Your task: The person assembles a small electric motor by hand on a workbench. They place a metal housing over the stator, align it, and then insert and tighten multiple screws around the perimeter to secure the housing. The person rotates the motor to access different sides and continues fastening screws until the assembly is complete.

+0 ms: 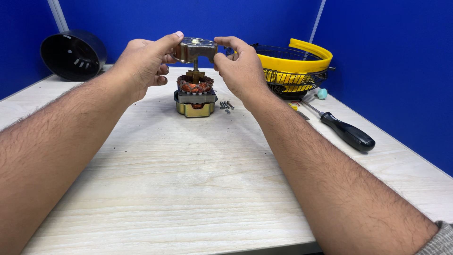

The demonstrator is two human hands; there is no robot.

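- The table (188, 189), a pale wood-grain top, is bounded on the far and right sides by blue partition walls (387, 71); its near edge runs along the bottom of the view and its right edge slants away just past the screwdriver. A wide bare stretch of the top lies between the forearms and the near edge.
- A black cylindrical housing (73, 54) lies on its side at the far left corner, well apart from the work.
- A wire fan guard with a yellow rim (295, 63) sits at the far right, just behind the right hand.
- A motor stator (195, 98), with copper windings over a brass-coloured base, stands upright at mid-table, directly below the held part.
- A metal end bracket (196, 48) is held level above the stator, clear of the windings, with a shaft seen between the two.
- The left hand (144, 63) has its grip closed on the bracket's left end, thumb on top.
- The right hand (240, 63) is pinched on the right end likewise.
- The step in hand is judged to be the bracket's passage along the shaft; a straight vertical path, kept level, would be called for.
- A black-handled screwdriver (347, 132) lies to the right, near the table edge.
- Loose screws (226, 106) lie just beside the stator's right side, within easy brushing reach of the right wrist.
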